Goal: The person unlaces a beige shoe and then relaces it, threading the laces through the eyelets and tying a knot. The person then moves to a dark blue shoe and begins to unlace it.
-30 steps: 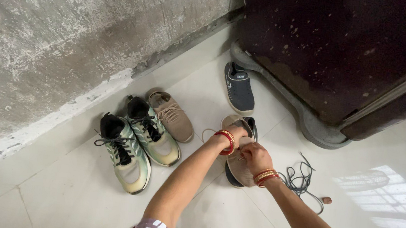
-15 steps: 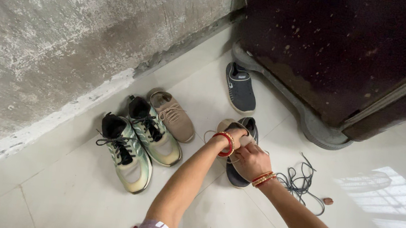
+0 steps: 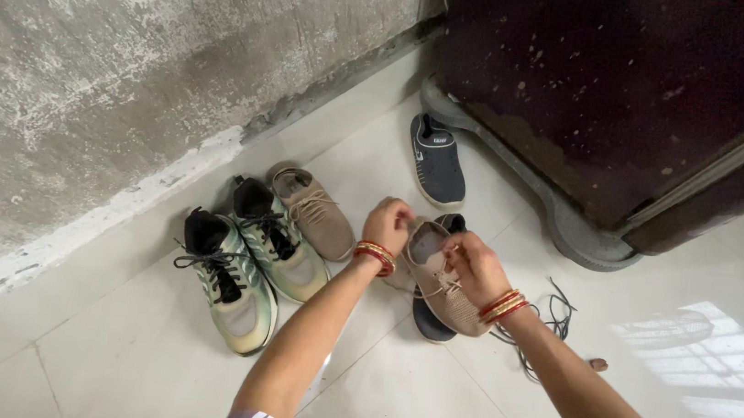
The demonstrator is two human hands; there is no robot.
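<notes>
A tan lace-up shoe [image 3: 448, 291] is held just above the white floor, over a dark navy shoe [image 3: 430, 320]. My right hand [image 3: 475, 266] grips the tan shoe near its opening, fingers on its lace. My left hand [image 3: 388, 222], with red bangles at the wrist, is closed beside the shoe's heel and seems to pinch the end of the lace. The matching tan shoe [image 3: 312, 212] lies on the floor to the left.
Two green and cream sneakers with black laces [image 3: 236, 276] [image 3: 281, 242] lie by the concrete wall [image 3: 128, 73]. A second navy shoe [image 3: 438, 162] sits against a dark cabinet [image 3: 622, 106]. A loose dark lace [image 3: 549, 324] and a small brown object [image 3: 598, 364] lie right.
The tan shoe has been turned and lifted, so its opening and laces face up. My left hand moved up and left, away from the shoe. My right hand shifted up along the shoe.
</notes>
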